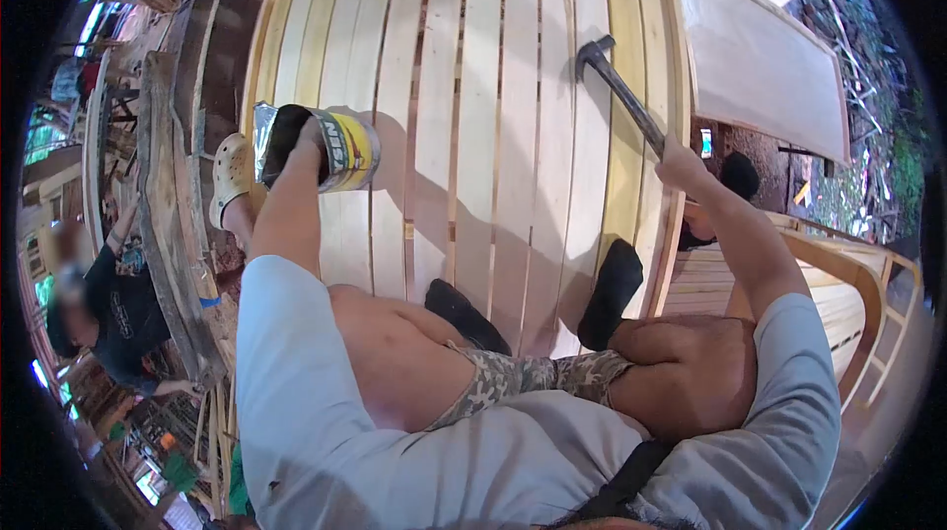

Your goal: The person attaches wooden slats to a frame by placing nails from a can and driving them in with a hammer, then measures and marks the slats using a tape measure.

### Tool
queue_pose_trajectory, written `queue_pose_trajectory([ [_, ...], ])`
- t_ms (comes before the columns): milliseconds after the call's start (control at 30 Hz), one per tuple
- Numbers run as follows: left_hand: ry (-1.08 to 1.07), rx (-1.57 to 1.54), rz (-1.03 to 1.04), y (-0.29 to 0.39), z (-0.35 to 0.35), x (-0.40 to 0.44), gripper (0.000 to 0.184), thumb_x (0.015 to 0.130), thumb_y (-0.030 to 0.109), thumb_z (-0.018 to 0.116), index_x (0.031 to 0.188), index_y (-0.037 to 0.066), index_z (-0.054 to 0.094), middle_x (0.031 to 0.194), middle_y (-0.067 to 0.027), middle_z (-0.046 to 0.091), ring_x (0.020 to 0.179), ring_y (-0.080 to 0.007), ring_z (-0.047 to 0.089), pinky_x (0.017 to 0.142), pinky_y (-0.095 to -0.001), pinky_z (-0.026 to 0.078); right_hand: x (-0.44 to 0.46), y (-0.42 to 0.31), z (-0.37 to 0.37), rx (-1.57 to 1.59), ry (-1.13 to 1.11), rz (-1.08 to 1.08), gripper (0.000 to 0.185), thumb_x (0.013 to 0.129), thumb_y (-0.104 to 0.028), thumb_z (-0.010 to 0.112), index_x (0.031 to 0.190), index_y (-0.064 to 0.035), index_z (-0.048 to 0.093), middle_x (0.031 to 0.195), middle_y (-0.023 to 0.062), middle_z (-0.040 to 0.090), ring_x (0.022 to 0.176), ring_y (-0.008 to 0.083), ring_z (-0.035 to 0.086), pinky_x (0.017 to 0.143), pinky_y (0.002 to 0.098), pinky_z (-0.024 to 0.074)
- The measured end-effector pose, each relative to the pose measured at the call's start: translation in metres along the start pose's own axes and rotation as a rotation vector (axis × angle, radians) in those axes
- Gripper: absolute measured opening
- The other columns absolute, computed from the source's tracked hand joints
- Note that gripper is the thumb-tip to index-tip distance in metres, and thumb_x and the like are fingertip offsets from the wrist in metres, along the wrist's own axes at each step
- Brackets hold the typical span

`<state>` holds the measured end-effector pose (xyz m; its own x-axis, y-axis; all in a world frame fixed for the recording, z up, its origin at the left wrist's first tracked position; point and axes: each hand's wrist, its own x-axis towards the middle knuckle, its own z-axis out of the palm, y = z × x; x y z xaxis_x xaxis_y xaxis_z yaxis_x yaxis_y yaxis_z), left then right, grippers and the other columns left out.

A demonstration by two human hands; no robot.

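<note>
My right hand (pixel 681 167) is closed around the lower end of the handle of a hammer (pixel 631 106). Its metal head rests on or just above the pale wooden slats (pixel 478 126); which of the two I cannot tell. To the left, my left hand (pixel 310 140) reaches into the mouth of a yellow and silver tin can (pixel 353 150) with dark lettering. The can hides the fingers, so their grip and anything in them do not show. Both feet, in black socks, are on the slatted panel between the hands.
Another person (pixel 123 313) in a dark shirt is at the left beside a rough timber beam (pixel 168 205). Near the can is a foot in a beige clog (pixel 233 180). A flat pale board (pixel 764 52) lies upper right, with a curved wooden frame (pixel 858 298) lower right.
</note>
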<state>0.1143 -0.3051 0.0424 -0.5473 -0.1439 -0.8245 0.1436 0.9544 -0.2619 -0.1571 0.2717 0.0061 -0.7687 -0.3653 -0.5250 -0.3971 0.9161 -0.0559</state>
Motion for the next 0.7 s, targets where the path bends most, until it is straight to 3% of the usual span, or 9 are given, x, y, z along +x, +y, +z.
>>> queue_pose_trajectory([
  [133,0.03,0.298,0.028,-0.015,0.012,-0.006,0.038,0.096,0.009,0.045,0.129,0.012,0.064,0.145,-0.0082,0.054,0.133,-0.0233,0.052,0.108,-0.0335,0.042,-0.008,-0.024,-0.039,0.066,-0.193,0.003,0.037,0.077,-0.008,0.053,0.112,0.0054,0.056,0.099,0.032,0.067,0.094,0.0442,0.068,0.083,0.0496,0.0539],
  [200,0.291,0.051,-0.097,-0.098,0.151,0.094,0.035,0.094,0.009,0.048,0.124,0.007,0.066,0.136,-0.0157,0.06,0.125,-0.0285,0.058,0.104,-0.0364,0.046,-0.002,-0.023,-0.048,0.116,-0.074,-0.045,0.033,0.08,-0.011,0.056,0.109,0.0034,0.059,0.097,0.0296,0.068,0.094,0.0421,0.069,0.082,0.0487,0.0542],
  [267,0.053,-0.121,-0.325,-0.055,0.044,0.003,0.032,0.09,0.009,0.053,0.117,0.0,0.067,0.122,-0.0245,0.065,0.115,-0.0353,0.063,0.098,-0.0412,0.051,0.009,-0.018,-0.072,0.135,0.052,-0.188,0.033,0.076,-0.012,0.061,0.107,0.0013,0.059,0.095,0.0287,0.067,0.094,0.0447,0.066,0.078,0.0493,0.0519],
  [300,0.416,-0.594,-0.502,-0.047,0.036,-0.022,0.032,0.085,0.008,0.057,0.112,-0.007,0.067,0.111,-0.0306,0.067,0.107,-0.0398,0.066,0.092,-0.0442,0.054,0.014,-0.021,-0.095,0.073,0.058,-0.223,0.032,0.077,-0.012,0.06,0.107,-0.0006,0.06,0.097,0.0273,0.068,0.097,0.0438,0.066,0.081,0.0493,0.0513],
  [433,0.344,-0.536,-0.362,-0.063,0.035,-0.034,0.034,0.084,0.006,0.061,0.115,-0.005,0.062,0.1,-0.0271,0.07,0.095,-0.0386,0.07,0.081,-0.0443,0.057,0.039,-0.051,-0.189,-0.372,-0.039,-0.312,0.026,0.083,-0.012,0.057,0.108,-0.0059,0.063,0.104,0.0224,0.069,0.102,0.0398,0.065,0.089,0.0492,0.0489],
  [500,0.119,-1.441,-0.413,-0.052,0.003,-0.067,0.047,0.083,0.004,0.067,0.127,-0.003,0.05,0.108,-0.0273,0.069,0.096,-0.0364,0.071,0.079,-0.047,0.06,0.041,-0.081,-0.216,-0.578,-0.024,-0.316,0.022,0.085,-0.012,0.057,0.104,-0.0073,0.065,0.104,0.0201,0.07,0.102,0.0373,0.065,0.089,0.0482,0.0493],
  [533,0.198,-1.562,-0.374,-0.054,0.013,-0.068,0.066,0.082,0.002,0.073,0.138,0.0,0.039,0.108,-0.0237,0.07,0.091,-0.0339,0.072,0.072,-0.0483,0.061,0.026,-0.11,-0.229,-0.582,0.0,-0.302,0.024,0.086,-0.008,0.057,0.105,-0.0045,0.071,0.102,0.0196,0.072,0.099,0.0346,0.069,0.084,0.0484,0.0546],
  [600,0.283,-1.685,-0.412,-0.043,0.013,-0.079,0.053,0.08,0.003,0.069,0.129,-0.003,0.05,0.107,-0.0249,0.07,0.096,-0.0365,0.071,0.08,-0.0468,0.059,0.023,-0.142,-0.237,-0.66,0.101,-0.251,0.022,0.085,-0.011,0.06,0.101,-0.0048,0.074,0.102,0.0178,0.073,0.096,0.0346,0.071,0.08,0.0482,0.056],
  [700,0.416,-0.89,-0.383,-0.04,0.026,-0.065,0.033,0.076,0.005,0.06,0.107,-0.004,0.065,0.098,-0.0281,0.07,0.096,-0.0403,0.07,0.082,-0.0453,0.055,0.006,-0.193,-0.246,-0.726,0.143,-0.249,0.021,0.082,-0.013,0.064,0.098,-0.0047,0.075,0.1,0.015,0.074,0.092,0.0349,0.072,0.078,0.0481,0.057],
])
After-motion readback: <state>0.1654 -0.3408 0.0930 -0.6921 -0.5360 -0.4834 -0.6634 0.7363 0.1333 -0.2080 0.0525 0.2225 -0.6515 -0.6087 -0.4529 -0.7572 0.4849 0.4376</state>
